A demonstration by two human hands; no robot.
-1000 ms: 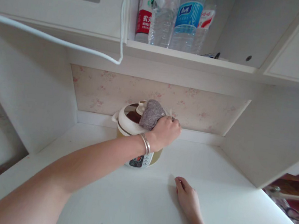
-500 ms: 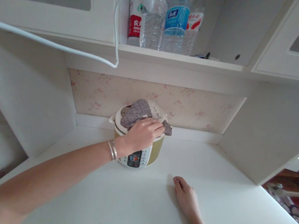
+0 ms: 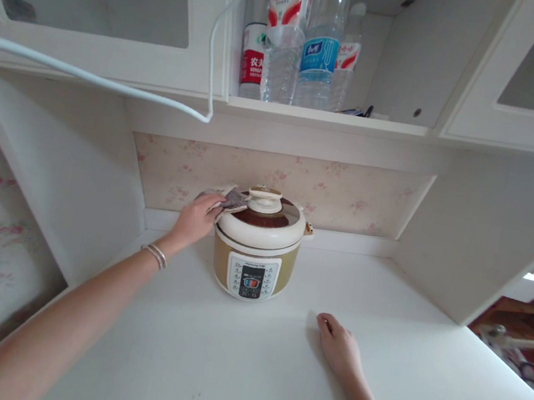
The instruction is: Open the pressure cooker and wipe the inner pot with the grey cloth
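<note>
An electric pressure cooker point(image 3: 257, 242) with a cream and brown lid point(image 3: 289, 215) stands upright on the white counter point(image 3: 244, 362), its control panel facing me. My left hand point(image 3: 199, 218), with bangles at the wrist, is closed on a grey and cream cloth point(image 3: 234, 202). That cloth lies against the left side of the lid, beside the lid's knob point(image 3: 265, 201). To the right and in front of the cooker, my right hand point(image 3: 337, 343) rests on the counter with its fingers curled. What those fingers hold, if anything, is hidden.
Several plastic bottles point(image 3: 284, 37) stand in the open cabinet shelf overhead. A white cable-like bar point(image 3: 114, 86) crosses the upper left, in front of the cabinet. White side panels point(image 3: 467, 221) bound the counter left and right, with a flowered wall point(image 3: 347, 195) behind.
My left hand and the cloth have moved left, from over the top front of the lid to its left side. The knob and panel now show. My right hand has barely moved.
</note>
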